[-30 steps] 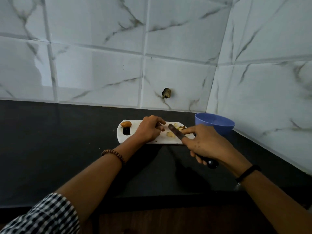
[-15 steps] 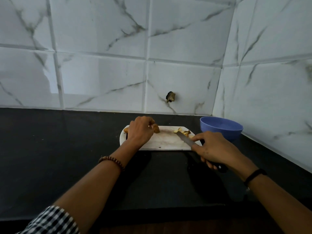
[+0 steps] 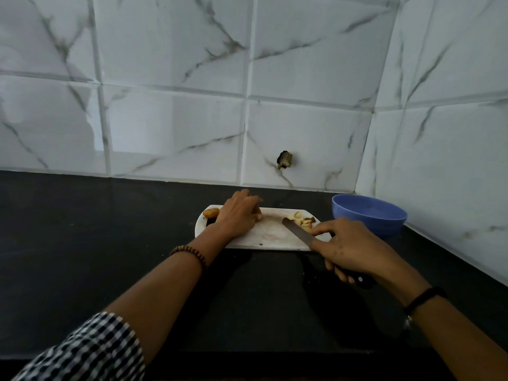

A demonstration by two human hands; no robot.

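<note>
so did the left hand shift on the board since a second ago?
Yes. The left hand slid left along the cutting board, away from the knife, now beside the orange piece at its end.

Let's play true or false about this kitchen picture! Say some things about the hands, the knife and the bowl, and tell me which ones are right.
1. The right hand holds a knife. True.
2. The bowl is red. False: it is blue.
3. The left hand holds a brown piece of food on the cutting board. True.
4. The cut pieces lie in the bowl. False: they lie on the cutting board, beside the knife's blade.
5. The countertop is white. False: it is dark; the wall tiles behind it are white.
</note>
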